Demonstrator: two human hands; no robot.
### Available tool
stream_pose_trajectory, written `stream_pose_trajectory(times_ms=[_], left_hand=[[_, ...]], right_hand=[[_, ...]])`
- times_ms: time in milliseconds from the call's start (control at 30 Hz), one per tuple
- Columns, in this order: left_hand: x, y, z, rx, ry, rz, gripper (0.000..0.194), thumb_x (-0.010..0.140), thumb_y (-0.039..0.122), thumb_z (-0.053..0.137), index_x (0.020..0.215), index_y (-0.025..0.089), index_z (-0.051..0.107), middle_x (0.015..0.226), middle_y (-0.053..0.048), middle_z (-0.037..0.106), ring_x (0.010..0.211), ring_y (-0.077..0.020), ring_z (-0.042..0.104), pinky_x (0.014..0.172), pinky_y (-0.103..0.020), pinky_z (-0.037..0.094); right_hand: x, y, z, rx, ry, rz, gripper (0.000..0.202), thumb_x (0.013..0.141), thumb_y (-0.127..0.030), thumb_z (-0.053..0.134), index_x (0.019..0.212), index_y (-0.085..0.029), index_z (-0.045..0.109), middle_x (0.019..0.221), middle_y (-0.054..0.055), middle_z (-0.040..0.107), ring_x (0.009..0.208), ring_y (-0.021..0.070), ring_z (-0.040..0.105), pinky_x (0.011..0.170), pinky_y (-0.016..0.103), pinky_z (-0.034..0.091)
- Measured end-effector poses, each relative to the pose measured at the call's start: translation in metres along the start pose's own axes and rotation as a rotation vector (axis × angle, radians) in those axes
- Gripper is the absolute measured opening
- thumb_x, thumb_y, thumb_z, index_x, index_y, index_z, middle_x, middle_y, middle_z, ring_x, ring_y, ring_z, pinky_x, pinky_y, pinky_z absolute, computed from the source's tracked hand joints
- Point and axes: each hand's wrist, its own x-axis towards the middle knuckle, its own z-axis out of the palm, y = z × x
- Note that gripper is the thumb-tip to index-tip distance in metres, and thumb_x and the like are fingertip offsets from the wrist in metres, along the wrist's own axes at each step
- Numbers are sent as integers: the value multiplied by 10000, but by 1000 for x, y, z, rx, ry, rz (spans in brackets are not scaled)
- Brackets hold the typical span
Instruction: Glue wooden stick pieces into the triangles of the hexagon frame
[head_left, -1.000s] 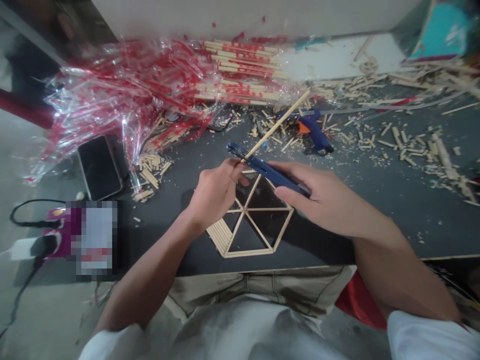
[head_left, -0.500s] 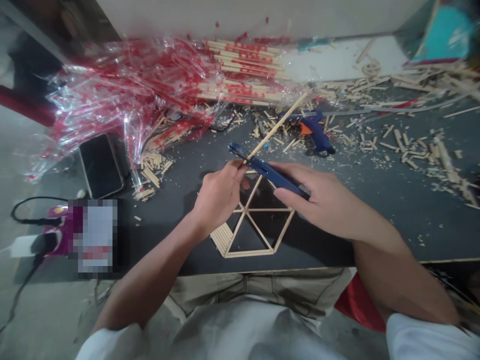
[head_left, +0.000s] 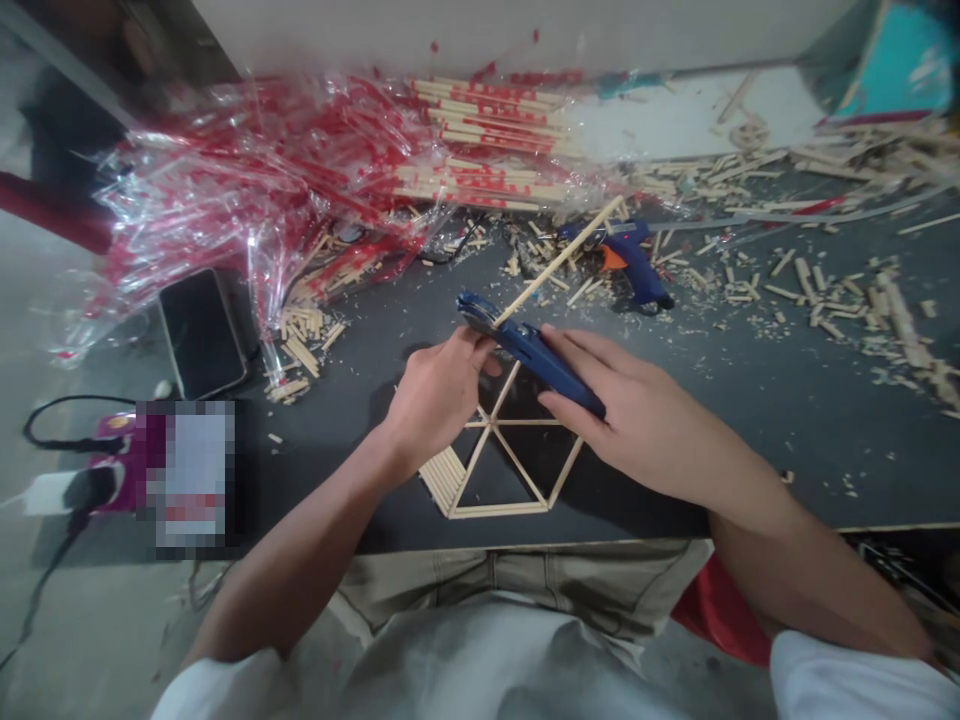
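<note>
My left hand (head_left: 442, 390) is closed on the lower end of a pale wooden stick (head_left: 559, 262), which slants up to the right. Wrapped round the handles of a blue cutting tool (head_left: 536, 360), my right hand (head_left: 622, 410) holds its head against the stick, just above my left fingertips. Below both hands a hexagonal frame of sticks (head_left: 499, 508) with spokes lies on the dark table; one wedge at its lower left is filled with sticks laid side by side. My hands and the tool hide the frame's upper part.
Behind the hands lie a blue glue gun (head_left: 634, 262), wrapped sticks (head_left: 495, 120) and crumpled red-and-clear plastic (head_left: 300, 150). Cut stick pieces (head_left: 817, 290) are strewn at the right. At the left are a phone (head_left: 202, 335) and a purple power strip (head_left: 120, 455) with cables.
The blue tool's handles have come closer together in my right hand, and its body has turned slightly. The stick's upper end has shifted a little right and down.
</note>
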Motion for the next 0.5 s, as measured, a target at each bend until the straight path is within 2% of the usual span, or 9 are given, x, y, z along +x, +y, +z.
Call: stream_pose_trajectory(times_ms=[500], left_hand=[[0, 1, 0, -49, -21, 2, 268, 1080, 279, 374, 1032, 207, 628, 803, -3, 766, 547, -101, 634, 540, -224, 448]], right_hand=[[1, 9, -5, 57, -2, -18, 627, 1052, -532, 459, 1586, -210, 520, 1581, 121, 580, 1422, 342, 595, 1160, 508, 539]])
